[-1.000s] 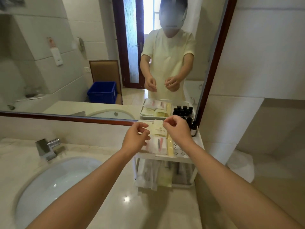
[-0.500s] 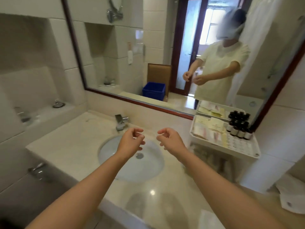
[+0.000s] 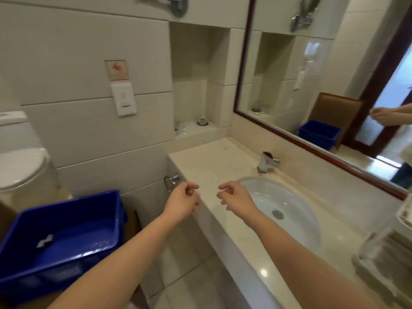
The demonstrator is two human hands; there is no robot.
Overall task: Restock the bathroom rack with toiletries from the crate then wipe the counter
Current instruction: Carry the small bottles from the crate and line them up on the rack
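Judging restock near done, we see one item (image 3: 45,240) in crate (image 3: 66,198), left hand (image 3: 181,202), right hand (image 3: 234,199) loosely curled, empty, counter (image 3: 214,166) wipe pending.

The crate (image 3: 66,230) sits low at the left, beside the counter's (image 3: 207,161) end, a small item (image 3: 44,240) lying in it; the toilet (image 3: 20,168) stands behind it. The basin (image 3: 278,197) is sunk in the counter, the tap (image 3: 266,162) behind it, the mirror (image 3: 278,85) on the wall above. A niche (image 3: 196,85) opens beyond the counter's far end. The rack (image 3: 404,216) stands at far right. The left hand (image 3: 180,201) and right hand (image 3: 236,199) hover side by side between crate and basin
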